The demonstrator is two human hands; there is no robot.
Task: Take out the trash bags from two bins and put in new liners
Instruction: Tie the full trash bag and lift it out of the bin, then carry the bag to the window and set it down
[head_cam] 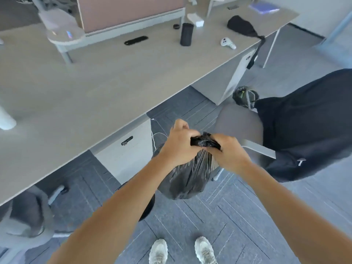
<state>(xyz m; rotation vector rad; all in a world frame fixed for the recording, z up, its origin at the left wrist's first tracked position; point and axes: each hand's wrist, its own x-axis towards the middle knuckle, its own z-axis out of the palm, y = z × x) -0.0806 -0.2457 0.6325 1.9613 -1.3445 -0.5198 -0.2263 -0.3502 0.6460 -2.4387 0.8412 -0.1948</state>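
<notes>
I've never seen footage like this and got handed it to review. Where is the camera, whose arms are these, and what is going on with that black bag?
There is no machine here. One wide-angle camera sits on a person's head and looks down, so the bare arms and the pale shoes are that person's own. The left hand and right hand both grip the bunched neck of a full black trash bag, held up above the carpeted floor; it looks like they are tying it shut. On the desk lie a black cylinder, a white handheld controller and a dark pouch. A chair draped with a dark garment stands at right.
</notes>
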